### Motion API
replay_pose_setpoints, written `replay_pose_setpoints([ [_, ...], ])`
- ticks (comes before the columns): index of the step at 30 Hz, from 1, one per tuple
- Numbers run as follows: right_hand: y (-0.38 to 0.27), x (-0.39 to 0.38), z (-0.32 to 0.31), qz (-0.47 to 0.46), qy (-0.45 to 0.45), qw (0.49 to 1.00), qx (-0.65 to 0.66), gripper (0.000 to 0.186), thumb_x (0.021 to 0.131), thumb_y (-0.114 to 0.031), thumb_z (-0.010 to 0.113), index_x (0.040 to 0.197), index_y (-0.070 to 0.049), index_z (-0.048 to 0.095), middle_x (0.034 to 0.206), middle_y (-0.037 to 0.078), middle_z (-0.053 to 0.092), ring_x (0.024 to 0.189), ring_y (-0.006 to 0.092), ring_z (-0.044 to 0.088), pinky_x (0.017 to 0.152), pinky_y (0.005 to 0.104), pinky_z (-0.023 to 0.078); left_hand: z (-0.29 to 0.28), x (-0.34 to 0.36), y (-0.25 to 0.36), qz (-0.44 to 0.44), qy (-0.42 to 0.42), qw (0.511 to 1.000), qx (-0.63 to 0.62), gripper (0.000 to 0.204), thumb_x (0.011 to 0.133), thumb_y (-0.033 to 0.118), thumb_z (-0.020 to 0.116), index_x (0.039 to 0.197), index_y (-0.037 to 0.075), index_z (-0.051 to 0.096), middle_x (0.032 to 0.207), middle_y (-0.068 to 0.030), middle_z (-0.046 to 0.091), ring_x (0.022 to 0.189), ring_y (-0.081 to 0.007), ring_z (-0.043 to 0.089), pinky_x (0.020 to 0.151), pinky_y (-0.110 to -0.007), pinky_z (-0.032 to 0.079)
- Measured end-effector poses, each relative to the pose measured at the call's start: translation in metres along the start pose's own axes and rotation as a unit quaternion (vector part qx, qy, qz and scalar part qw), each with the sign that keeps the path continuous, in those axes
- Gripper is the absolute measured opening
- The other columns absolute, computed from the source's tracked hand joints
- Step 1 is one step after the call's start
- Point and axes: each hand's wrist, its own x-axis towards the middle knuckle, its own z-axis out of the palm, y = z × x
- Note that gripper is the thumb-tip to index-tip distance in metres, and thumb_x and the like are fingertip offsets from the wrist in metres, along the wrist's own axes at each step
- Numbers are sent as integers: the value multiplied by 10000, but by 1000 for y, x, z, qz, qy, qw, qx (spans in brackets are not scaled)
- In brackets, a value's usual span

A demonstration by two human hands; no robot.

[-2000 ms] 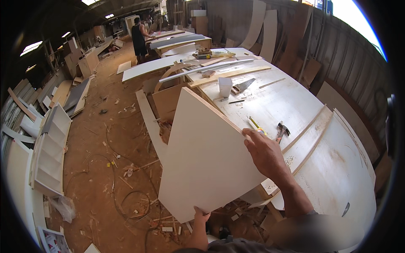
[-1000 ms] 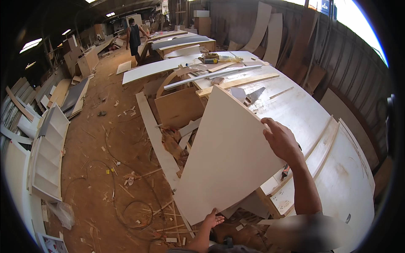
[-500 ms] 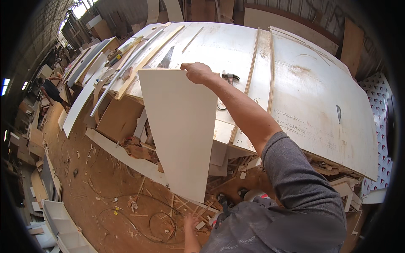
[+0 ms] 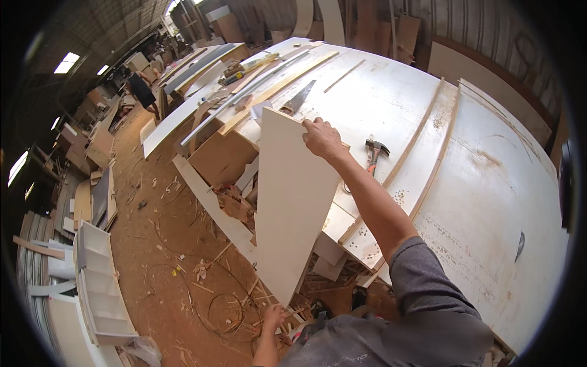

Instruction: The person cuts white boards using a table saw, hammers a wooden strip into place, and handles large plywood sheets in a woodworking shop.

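My right hand (image 4: 322, 138) grips the upper edge of a tall white board (image 4: 293, 202), fingers wrapped over it. The board stands upright at the near edge of a white-topped worktable (image 4: 483, 226) and narrows toward its lower end. Down beside its bottom corner is my left hand (image 4: 273, 318), fingers partly apart; whether it touches the board is unclear. A claw hammer (image 4: 374, 153) lies on the table right of my right hand. Behind the board's top a handsaw (image 4: 298, 98) rests on the table, its handle partly covered.
Wood strips (image 4: 281, 88) and a metal bar (image 4: 244, 98) lie across the table's left part. Scraps and a dark cable (image 4: 183, 287) litter the brown floor. A white compartmented frame (image 4: 104, 287) stands at the lower left. Another person (image 4: 142, 92) is far off at left.
My view has swung left, so the table and board appear farther right. My left hand has come close to the board's bottom corner. My right hand keeps its grip on the top edge.
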Motion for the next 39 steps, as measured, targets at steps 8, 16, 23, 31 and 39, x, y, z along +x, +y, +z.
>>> replay_pose_setpoints([
  [8,28,-49,-35,-121,77,984,107,391,876,-187,577,1252,-79,568,1279,159,531,1175,342,501,990,438,422,71,-19,-44,-13,-24,999,36,490,948,381,526,1232,-18,549,1007,-107,622,797,-198,641,698,-337,517],
  [16,75,-119,-16,-105,166,955,224,388,926,-105,564,1306,-66,493,1223,158,554,1224,313,481,1002,411,417,72,-24,-94,-68,-14,992,108,384,965,348,520,1015,-18,627,824,-98,630,750,-196,643,645,-335,502],
  [23,90,-109,13,-8,73,875,478,561,950,-153,565,1426,-32,294,1152,185,587,1029,253,622,871,346,507,69,-27,-37,39,5,994,103,456,952,403,519,1100,-17,620,919,-130,663,786,-203,656,680,-354,522],
  [31,92,-96,38,54,-26,786,615,508,959,-235,576,1372,-35,358,1146,122,583,1019,188,619,817,368,555,76,-22,-18,57,-4,996,69,458,954,386,511,1161,-12,600,936,-132,667,805,-207,660,708,-351,529],
  [39,89,-94,57,35,-60,789,610,447,941,-179,582,1323,-12,423,1163,101,597,1049,170,595,801,314,524,44,-27,-70,-97,-3,993,69,408,989,363,485,1100,-13,596,921,-119,628,844,-217,663,730,-360,546],
])
